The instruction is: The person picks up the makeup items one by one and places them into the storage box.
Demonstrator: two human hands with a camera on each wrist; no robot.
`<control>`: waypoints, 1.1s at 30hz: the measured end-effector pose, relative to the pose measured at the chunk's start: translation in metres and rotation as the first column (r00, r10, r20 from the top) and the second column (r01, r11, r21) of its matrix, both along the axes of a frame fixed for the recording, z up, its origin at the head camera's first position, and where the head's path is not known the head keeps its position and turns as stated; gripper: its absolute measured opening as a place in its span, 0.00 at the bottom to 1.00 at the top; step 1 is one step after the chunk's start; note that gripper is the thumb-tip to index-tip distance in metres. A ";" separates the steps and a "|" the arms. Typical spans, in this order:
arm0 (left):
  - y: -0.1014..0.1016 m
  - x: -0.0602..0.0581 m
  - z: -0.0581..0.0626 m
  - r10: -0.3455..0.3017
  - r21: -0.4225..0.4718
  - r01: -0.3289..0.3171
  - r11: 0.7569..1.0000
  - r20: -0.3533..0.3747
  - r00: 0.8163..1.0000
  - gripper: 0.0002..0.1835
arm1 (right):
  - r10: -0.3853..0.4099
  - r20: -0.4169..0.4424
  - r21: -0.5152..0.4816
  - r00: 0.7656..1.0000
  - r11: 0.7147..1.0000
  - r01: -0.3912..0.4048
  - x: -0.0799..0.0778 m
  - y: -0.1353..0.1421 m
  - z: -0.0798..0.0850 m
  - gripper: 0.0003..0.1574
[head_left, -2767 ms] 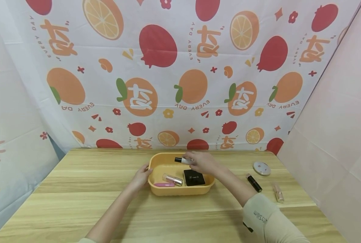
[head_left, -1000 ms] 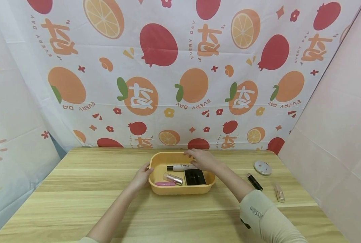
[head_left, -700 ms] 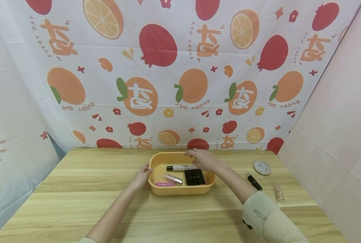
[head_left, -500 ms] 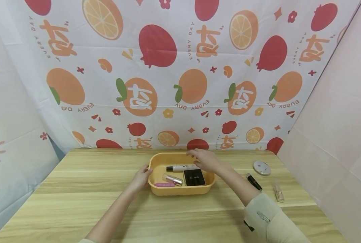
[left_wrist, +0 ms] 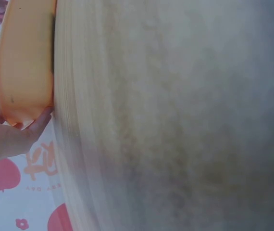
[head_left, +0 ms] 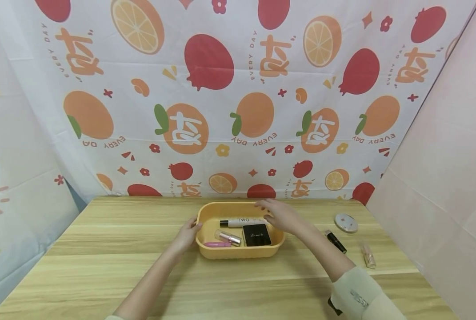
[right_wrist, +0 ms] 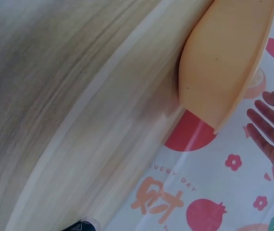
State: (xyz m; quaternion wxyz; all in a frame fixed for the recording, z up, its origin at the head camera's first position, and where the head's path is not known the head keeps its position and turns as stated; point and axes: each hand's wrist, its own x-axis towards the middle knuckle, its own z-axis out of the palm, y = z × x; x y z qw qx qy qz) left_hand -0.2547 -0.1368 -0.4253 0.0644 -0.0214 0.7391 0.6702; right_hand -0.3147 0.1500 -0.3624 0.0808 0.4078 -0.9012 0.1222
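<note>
A: Right hand (head_left: 281, 216) has drawn rightward along the tube (head_left: 242, 222); tube, earlier held above the tray (head_left: 238, 253), now lies inside, behind the case (head_left: 257, 235)

B: Fingers?

A: Right: spread, gripping nothing; whether the thumb brushes the tube, cannot tell. Left hand (head_left: 187, 233): curled on the tray's left rim

B: Step?

A: Release, I judge. Next move probably calls for clearing the rim, then reaching toward the disc (head_left: 346, 222) or sticks (head_left: 335, 241)

B: Writing?

A: Tube, "TWG"; cloth (head_left: 230, 80), "EVERY DAY"; case script too small
</note>
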 end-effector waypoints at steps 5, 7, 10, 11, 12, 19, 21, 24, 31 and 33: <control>0.000 0.001 0.001 -0.002 0.003 0.002 1.000 0.003 1.000 0.27 | -0.013 -0.021 -0.033 1.000 0.999 0.012 0.003 0.010 0.003 0.26; 0.001 0.001 0.001 0.000 0.003 0.000 1.000 0.004 1.000 0.27 | -0.019 -0.023 -0.041 1.000 0.999 0.018 0.004 0.013 0.005 0.26; 0.001 0.001 0.002 0.001 0.007 -0.001 1.000 0.005 1.000 0.27 | -0.025 -0.026 -0.047 0.999 0.999 0.024 0.004 0.018 0.005 0.26; 0.002 0.001 0.002 0.000 0.008 0.000 1.000 0.006 1.000 0.27 | -0.024 -0.029 -0.049 0.999 0.999 0.022 0.004 0.019 0.004 0.26; 0.002 0.001 0.002 0.001 0.010 -0.001 1.000 0.005 1.000 0.27 | -0.023 -0.036 -0.049 0.999 0.999 0.021 0.004 0.021 0.003 0.26; 0.002 0.002 0.004 0.000 0.020 -0.001 1.000 0.008 1.000 0.27 | -0.047 -0.076 -0.041 0.996 0.998 0.044 0.007 0.031 -0.004 0.27; 0.002 0.002 0.004 0.001 0.020 -0.001 1.000 0.010 1.000 0.27 | -0.063 -0.077 -0.044 0.995 0.997 0.060 0.008 0.034 -0.006 0.27; 0.002 0.002 0.003 0.002 0.019 -0.002 1.000 0.014 1.000 0.27 | -0.095 -0.062 -0.054 0.994 0.994 0.092 0.010 0.038 -0.008 0.26; 0.002 0.002 0.002 -0.001 0.019 0.001 1.000 0.009 1.000 0.27 | -0.168 -0.009 -0.079 0.986 0.983 0.167 0.012 0.050 -0.014 0.26; 0.002 0.001 0.001 -0.001 0.023 0.000 1.000 0.007 1.000 0.27 | -0.178 -0.004 -0.085 0.984 0.981 0.177 0.013 0.054 -0.015 0.27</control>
